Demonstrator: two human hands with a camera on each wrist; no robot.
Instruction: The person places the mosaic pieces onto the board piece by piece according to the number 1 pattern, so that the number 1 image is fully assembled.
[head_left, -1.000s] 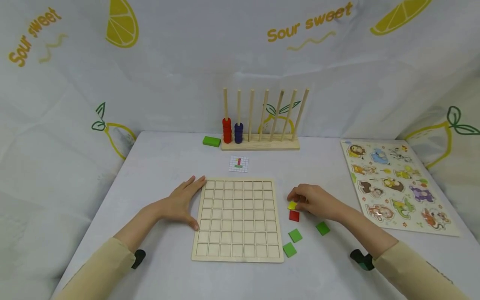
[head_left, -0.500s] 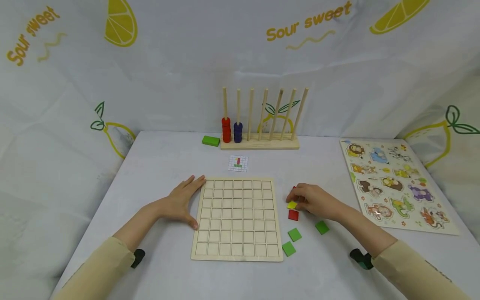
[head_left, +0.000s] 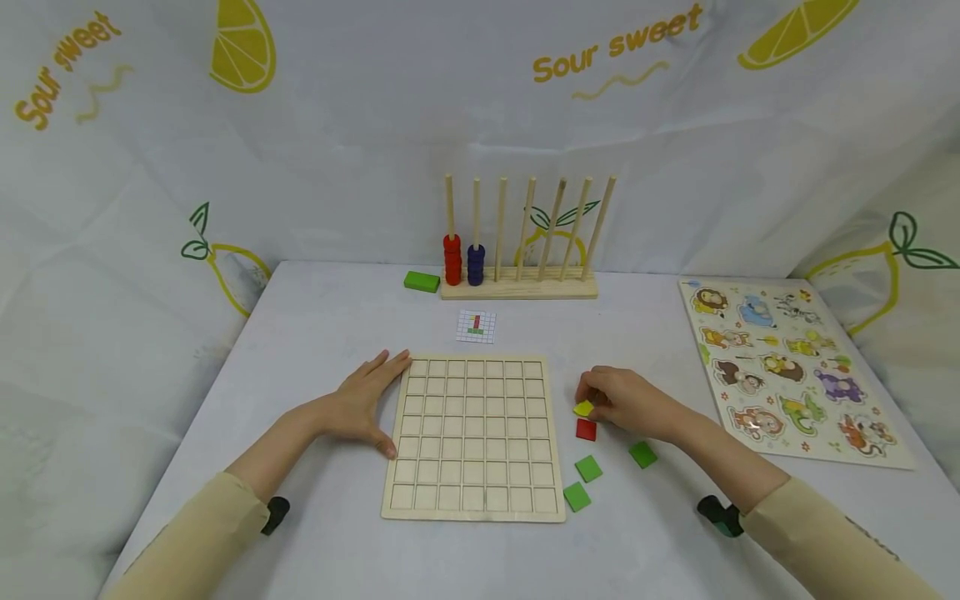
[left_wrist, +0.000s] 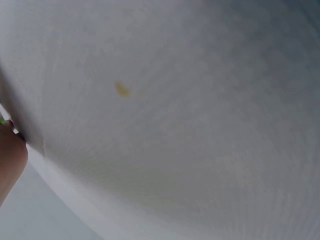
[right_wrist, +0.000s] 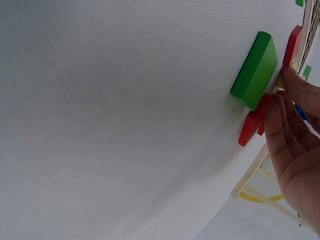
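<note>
My left hand [head_left: 358,408] rests along the left edge of a wooden grid board [head_left: 480,427], fingers spread and thumb near its lower left side. Right of the board, my right hand [head_left: 633,403] pinches a small yellow square tile [head_left: 582,409] between thumb and fingers; the tile looks tilted. Just in front of it lies a red tile [head_left: 586,430]. In the right wrist view another red tile [right_wrist: 254,121] is beside the fingertips, next to a green tile [right_wrist: 256,72]. Two green tiles [head_left: 588,468] lie nearer the board's lower right. The left wrist view shows mostly cloth.
A small pattern card [head_left: 476,327] lies behind the board. Farther back stand a peg rack [head_left: 519,288] with red and blue beads and a green block [head_left: 422,282]. An animal puzzle board [head_left: 795,375] lies at the right, and another green tile [head_left: 642,454] sits below the right wrist.
The yellow tile has tilted slightly under the right fingertips. A bit of red seen behind the fingers half a second ago is now hidden. My left hand has stayed still.
</note>
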